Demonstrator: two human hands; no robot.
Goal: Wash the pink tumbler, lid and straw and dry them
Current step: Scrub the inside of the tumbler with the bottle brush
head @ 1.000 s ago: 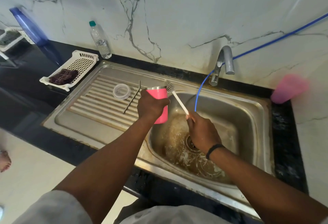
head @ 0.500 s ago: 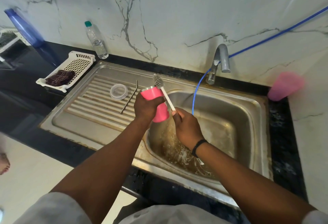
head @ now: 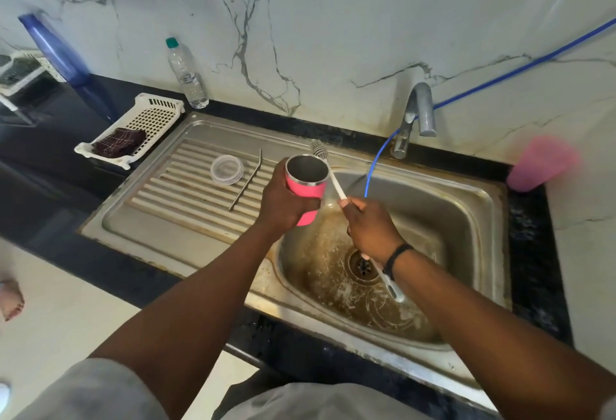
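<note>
My left hand (head: 283, 201) grips the pink tumbler (head: 306, 183); my right hand (head: 370, 226) holds the bottle brush (head: 328, 169), its bristles just beyond the tumbler's far rim.

- My only view sits on the head, looking forward and steeply down, close over the stainless steel sink (head: 480, 206) and marble-patterned white wall (head: 333, 36).

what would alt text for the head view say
Over a steel sink, the left hand holds a pink tumbler while the right hand holds a bottle brush just outside its rim. A clear lid and metal straw lie on the drainboard.
</note>
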